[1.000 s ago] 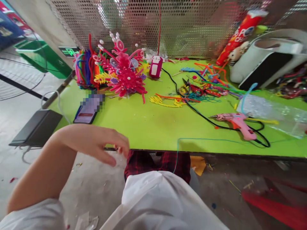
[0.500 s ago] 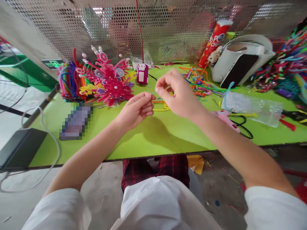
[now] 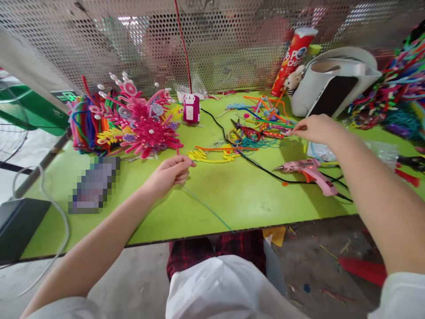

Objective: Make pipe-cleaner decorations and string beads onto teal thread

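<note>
My left hand [image 3: 171,175] is closed in a pinch over the left middle of the green table [image 3: 206,195]. From its fingers a thin teal thread [image 3: 209,209] trails down to the table's front edge. My right hand [image 3: 317,128] is over the right side, fingertips pressed together beside a heap of coloured stems; anything in them is too small to tell. Below it lies a pink glue gun [image 3: 308,170]. Scissors [image 3: 245,129] with red handles, teal threads and yellow stem pieces [image 3: 212,158] lie between the hands.
Pink flower decorations [image 3: 148,128] and a purple device [image 3: 191,109] stand at the back left. A phone-like object [image 3: 96,184] lies left. At the back right are a red can [image 3: 294,60], a white holder [image 3: 332,84] and stem bundles [image 3: 395,88]. A black cord crosses the middle.
My hands have parted: the right moved far to the right, the left slightly left and down. The scissors, black cord and trailing thread now show. The view has shifted slightly.
</note>
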The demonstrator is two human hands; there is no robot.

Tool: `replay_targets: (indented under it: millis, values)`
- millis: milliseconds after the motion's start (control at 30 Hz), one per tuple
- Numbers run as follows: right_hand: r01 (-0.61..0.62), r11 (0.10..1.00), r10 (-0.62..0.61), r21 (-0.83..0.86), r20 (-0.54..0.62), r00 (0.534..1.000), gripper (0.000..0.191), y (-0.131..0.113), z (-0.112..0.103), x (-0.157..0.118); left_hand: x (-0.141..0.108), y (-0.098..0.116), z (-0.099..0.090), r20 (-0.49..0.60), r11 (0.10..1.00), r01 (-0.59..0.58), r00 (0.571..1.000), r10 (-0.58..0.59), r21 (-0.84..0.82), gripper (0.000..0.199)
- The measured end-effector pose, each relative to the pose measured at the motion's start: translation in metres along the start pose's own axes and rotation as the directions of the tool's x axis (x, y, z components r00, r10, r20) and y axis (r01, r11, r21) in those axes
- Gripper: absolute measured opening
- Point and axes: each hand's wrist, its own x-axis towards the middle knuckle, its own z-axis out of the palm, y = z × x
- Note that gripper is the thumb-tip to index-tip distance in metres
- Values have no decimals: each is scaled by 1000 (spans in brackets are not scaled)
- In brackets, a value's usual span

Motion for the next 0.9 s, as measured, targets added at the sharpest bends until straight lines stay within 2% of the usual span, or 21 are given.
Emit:
replay_targets:
  millis: [100,333,433,500,567,600,633,667,700,733,767,800,833,867,900]
  values:
    - [43,999,-44,32,41,998,15,-14,4,14,-1,-2,1,12,999,39,999,-39,22,37]
    - [259,965,-260,24,131,957,18,-86,11,63,-1,-9,-1,25,998,36,999,-37,50,35]
    - [247,969,-248,29,152,957,21,-106,8,76,0,-7,-7,6,1000,22,1000,-22,19,30]
    - [215,974,-222,66,128,967,22,-121,5,70,-1,1,-11,-37,999,-38,999,37,-30,24]
    - [210,959,-234,190,116,965,23,-144,4,47,-1,19,-14,-114,984,-153,983,142,-91,20]
    - [234,934,-278,272,139,950,27,-159,4,29,0,32,-12,-159,970,-213,968,193,-117,20]
    - [176,839,-319,516,202,926,32,-176,5,7,3,48,-10,-185,954,-274,951,249,-121,18]
    - [100,702,-437,706,315,843,42,-194,5,-18,6,67,-6,-179,941,-316,939,292,-123,20]
    - [1,592,-568,806,416,710,50,-213,6,-43,11,87,-1,-176,917,-378,918,355,-125,25]
    - [-96,528,-693,844,493,526,55,-231,5,-66,18,109,5,-166,883,-456,885,436,-114,31]
    - [-178,479,-788,859,511,344,54,-247,3,-85,27,132,10,-166,834,-542,836,523,-102,34]
    - [-241,436,-843,867,487,226,49,-261,-1,-100,37,154,13,-170,783,-620,778,605,-51,35]
    - [-279,398,-880,874,450,155,45,-273,-7,-108,48,174,15,-182,745,-667,731,658,13,34]
    - [-305,333,-906,892,393,158,42,-281,-15,-110,59,191,14,-234,738,-670,708,666,74,34]
    - [-308,244,-920,920,320,228,40,-288,-24,-106,70,203,12,-259,741,-660,700,666,122,31]
